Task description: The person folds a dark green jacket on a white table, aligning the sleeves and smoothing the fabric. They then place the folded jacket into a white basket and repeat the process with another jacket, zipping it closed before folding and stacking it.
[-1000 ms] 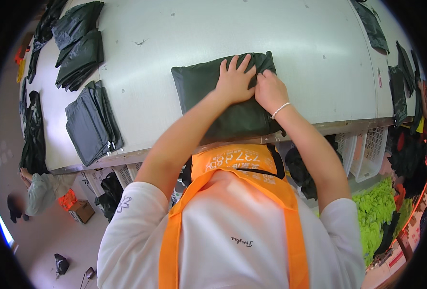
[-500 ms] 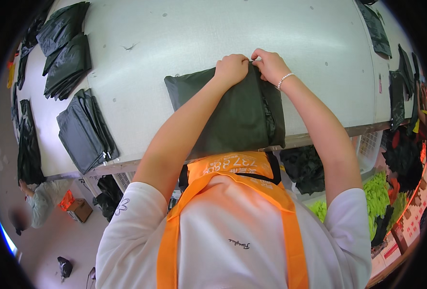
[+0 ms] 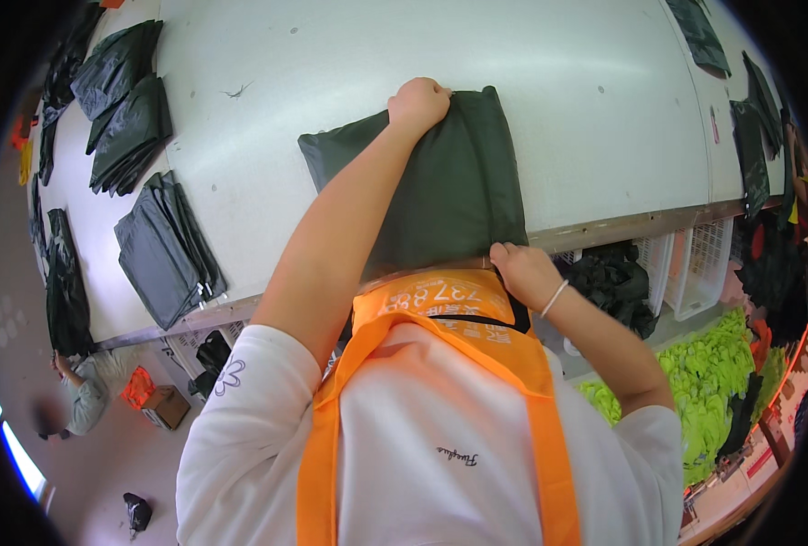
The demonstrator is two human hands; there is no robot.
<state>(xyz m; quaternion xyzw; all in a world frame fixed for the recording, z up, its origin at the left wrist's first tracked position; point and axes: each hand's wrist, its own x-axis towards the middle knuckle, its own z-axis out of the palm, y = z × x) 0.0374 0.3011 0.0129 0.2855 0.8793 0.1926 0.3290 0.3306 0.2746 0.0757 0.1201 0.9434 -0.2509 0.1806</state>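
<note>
A dark green folded garment of smooth fabric lies before me on the pale work table, its near edge at the table's front edge. My left hand is closed on its far edge, left of the far right corner. At the near right corner, my right hand pinches the fabric between thumb and fingers. A lengthwise fold runs down the right part of the garment. My left forearm hides some of its left side.
Folded dark green pieces lie left, with further piles behind. Dark pieces rest at the far right. Under the table stand white plastic crates and bright yellow-green fabric. Another person is at the lower left.
My right hand has moved from the garment's far edge down to its near right corner. The right part now lies folded over, flatter. My left hand stays on the far edge.
</note>
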